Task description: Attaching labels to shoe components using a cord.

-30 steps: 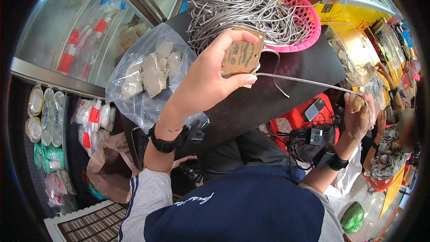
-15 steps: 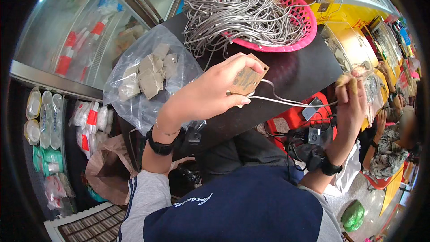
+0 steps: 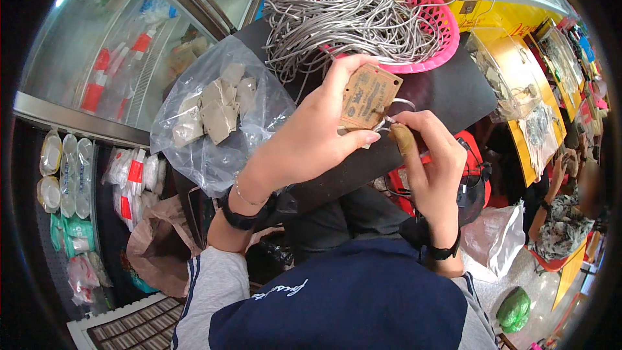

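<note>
My left hand (image 3: 304,139) grips a brown printed cardboard tag (image 3: 369,94) between thumb and fingers, with small holes showing near its corners. Close against the tag's lower right corner, my right hand (image 3: 431,165) pinches a pale cord (image 3: 405,102) between thumb and forefinger. A yellowish cover wraps the tip of one right finger or the thumb. The cord loops out beside the tag; how it passes through the hole is partly hidden by my fingertips. Beyond my hands, a tangled heap of silver-grey cords (image 3: 337,23) fills and spills over a pink plastic basket (image 3: 447,32).
A clear plastic bag (image 3: 172,113) with several greyish card pieces (image 3: 219,113) lies left on the dark tabletop (image 3: 447,94). Left of it stands a glass-doored cabinet (image 3: 110,52). A red stool (image 3: 470,142) is below the table's right side. Another person (image 3: 564,204) sits far right.
My right hand has come in from the far right to the tag's lower corner, and the long stretched cord is now a short loop. My left hand still holds the tag, now turned flatter.
</note>
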The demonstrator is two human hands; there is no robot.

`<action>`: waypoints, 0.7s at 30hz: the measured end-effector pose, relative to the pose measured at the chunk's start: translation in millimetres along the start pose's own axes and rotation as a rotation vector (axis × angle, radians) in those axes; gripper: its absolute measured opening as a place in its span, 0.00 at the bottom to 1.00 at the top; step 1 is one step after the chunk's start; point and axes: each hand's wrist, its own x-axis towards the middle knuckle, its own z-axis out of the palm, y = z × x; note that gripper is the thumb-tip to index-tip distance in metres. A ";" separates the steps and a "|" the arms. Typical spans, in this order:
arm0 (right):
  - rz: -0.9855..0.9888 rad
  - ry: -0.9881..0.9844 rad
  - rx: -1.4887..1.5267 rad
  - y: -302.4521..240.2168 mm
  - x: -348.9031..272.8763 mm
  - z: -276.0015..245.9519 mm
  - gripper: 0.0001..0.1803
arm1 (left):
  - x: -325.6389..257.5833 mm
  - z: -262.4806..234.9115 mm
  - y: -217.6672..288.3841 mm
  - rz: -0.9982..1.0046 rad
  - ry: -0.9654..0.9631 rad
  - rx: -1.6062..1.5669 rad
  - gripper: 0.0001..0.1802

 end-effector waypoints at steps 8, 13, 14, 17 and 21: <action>-0.033 0.079 -0.086 5.2 0.9 7.5 0.07 | -5.9 11.8 2.3 0.103 0.040 0.119 0.40; -0.021 0.121 -0.114 6.1 -1.3 7.2 0.05 | -8.5 19.8 7.5 0.095 0.036 0.125 0.38; -0.007 0.119 -0.141 5.7 -1.7 7.3 0.05 | -8.7 21.2 6.9 0.111 0.032 0.151 0.37; -0.029 0.122 -0.198 2.6 -1.6 8.0 0.05 | -9.7 25.9 5.9 0.224 0.036 0.289 0.37; 0.019 0.116 -0.140 -0.8 -0.9 7.6 0.04 | -10.4 31.6 5.7 0.294 0.076 0.328 0.37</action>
